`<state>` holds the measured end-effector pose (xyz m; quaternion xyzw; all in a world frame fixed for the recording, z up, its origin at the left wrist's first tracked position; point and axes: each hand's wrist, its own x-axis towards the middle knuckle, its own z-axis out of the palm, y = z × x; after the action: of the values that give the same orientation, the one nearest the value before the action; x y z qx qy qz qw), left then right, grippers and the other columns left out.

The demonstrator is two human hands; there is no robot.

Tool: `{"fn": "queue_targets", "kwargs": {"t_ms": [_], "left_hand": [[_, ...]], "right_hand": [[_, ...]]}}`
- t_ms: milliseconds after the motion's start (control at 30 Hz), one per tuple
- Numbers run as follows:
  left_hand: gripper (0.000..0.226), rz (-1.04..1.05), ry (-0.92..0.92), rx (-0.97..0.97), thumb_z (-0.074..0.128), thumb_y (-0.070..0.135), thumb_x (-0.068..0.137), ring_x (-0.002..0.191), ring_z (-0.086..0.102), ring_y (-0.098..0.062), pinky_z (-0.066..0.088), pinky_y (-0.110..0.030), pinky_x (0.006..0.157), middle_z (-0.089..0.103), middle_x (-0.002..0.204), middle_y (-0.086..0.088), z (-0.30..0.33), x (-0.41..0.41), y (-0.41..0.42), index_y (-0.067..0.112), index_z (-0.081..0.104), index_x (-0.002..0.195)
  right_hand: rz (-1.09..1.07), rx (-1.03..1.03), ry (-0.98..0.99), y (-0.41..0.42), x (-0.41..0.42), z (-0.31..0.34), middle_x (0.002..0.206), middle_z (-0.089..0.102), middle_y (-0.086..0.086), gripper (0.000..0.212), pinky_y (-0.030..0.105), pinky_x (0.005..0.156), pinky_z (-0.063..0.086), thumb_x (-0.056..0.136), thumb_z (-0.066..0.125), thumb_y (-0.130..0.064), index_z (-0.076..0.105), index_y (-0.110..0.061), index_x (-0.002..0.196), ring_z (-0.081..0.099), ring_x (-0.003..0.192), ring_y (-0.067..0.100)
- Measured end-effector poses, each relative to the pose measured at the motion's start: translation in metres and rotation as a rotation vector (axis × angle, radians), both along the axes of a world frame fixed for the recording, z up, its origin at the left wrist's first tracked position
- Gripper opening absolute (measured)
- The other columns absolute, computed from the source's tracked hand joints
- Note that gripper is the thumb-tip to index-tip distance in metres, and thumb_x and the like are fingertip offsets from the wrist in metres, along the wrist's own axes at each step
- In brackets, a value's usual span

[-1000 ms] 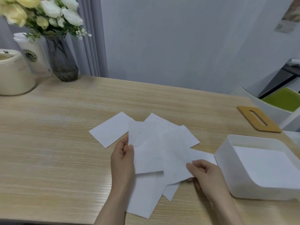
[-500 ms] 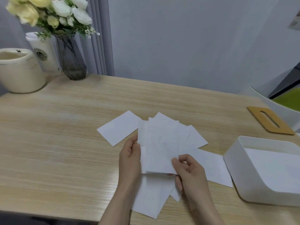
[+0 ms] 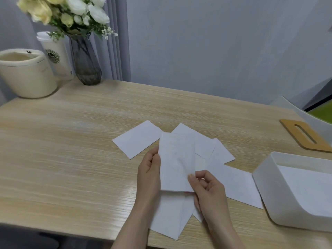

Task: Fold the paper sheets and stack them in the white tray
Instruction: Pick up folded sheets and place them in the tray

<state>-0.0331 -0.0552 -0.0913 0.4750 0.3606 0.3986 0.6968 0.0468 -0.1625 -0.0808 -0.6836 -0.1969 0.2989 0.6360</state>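
Observation:
I hold a folded white paper sheet (image 3: 177, 159) upright above the table, now a narrow tall strip. My left hand (image 3: 149, 175) grips its left edge with the thumb on the front. My right hand (image 3: 206, 190) pinches its lower right corner between thumb and fingers. Several loose white sheets (image 3: 137, 139) lie fanned out on the table under and around my hands. The white tray (image 3: 265, 187) stands at the right, with white paper (image 3: 305, 186) lying flat inside it.
A wooden table (image 3: 71, 159) carries a grey glass vase of flowers (image 3: 86, 63), a paper cup (image 3: 55, 56) and a cream pot (image 3: 27, 72) at the back left. A wooden lid with a slot (image 3: 303, 136) lies at the far right.
The sheet has been folded in half: my right hand brought its right side over to the left, so the held paper is now half as wide. The camera view shifted slightly left.

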Motion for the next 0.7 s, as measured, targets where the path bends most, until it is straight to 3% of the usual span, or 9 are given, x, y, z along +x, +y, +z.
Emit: {"fn": "queue_targets", "kwargs": {"t_ms": [167, 400, 533, 700], "left_hand": [[0.028, -0.012, 0.008, 0.017, 0.043, 0.01, 0.103, 0.089, 0.068, -0.002, 0.051, -0.016, 0.07, 0.075, 0.099, 0.01, 0.001, 0.0, 0.0, 0.02, 0.068, 0.109], [0.027, -0.061, 0.026, 0.009, 0.045, 0.012, 0.102, 0.096, 0.069, -0.015, 0.052, -0.033, 0.081, 0.074, 0.105, 0.002, 0.0, -0.001, 0.0, 0.023, 0.067, 0.113], [0.031, -0.062, 0.057, 0.04, 0.043, 0.008, 0.101, 0.097, 0.069, -0.022, 0.052, -0.042, 0.084, 0.074, 0.104, 0.0, -0.002, 0.0, 0.0, 0.025, 0.067, 0.113], [0.029, -0.07, 0.051, 0.062, 0.044, 0.01, 0.102, 0.102, 0.068, -0.027, 0.052, -0.048, 0.089, 0.074, 0.104, 0.0, -0.003, 0.001, -0.001, 0.024, 0.065, 0.115]], "right_hand": [[-0.009, 0.021, 0.003, 0.0, 0.001, -0.001, 0.048, 0.057, -0.001, 0.011, 0.01, 0.037, 0.028, 0.091, 0.061, -0.006, 0.06, 0.0, 0.082, 0.039, 0.032, 0.0], [-0.025, 0.029, 0.017, 0.0, 0.002, -0.008, 0.061, 0.063, 0.012, 0.01, 0.013, 0.04, 0.031, 0.09, 0.063, -0.009, 0.062, 0.0, 0.085, 0.04, 0.037, 0.001], [-0.035, 0.039, 0.021, 0.001, 0.001, -0.009, 0.058, 0.063, 0.008, 0.01, 0.012, 0.04, 0.032, 0.09, 0.062, -0.008, 0.062, 0.0, 0.085, 0.042, 0.036, 0.0], [-0.045, 0.009, 0.005, 0.0, 0.001, -0.014, 0.067, 0.068, 0.016, 0.009, 0.023, 0.055, 0.042, 0.089, 0.065, -0.011, 0.063, -0.002, 0.086, 0.054, 0.051, 0.011]]}}
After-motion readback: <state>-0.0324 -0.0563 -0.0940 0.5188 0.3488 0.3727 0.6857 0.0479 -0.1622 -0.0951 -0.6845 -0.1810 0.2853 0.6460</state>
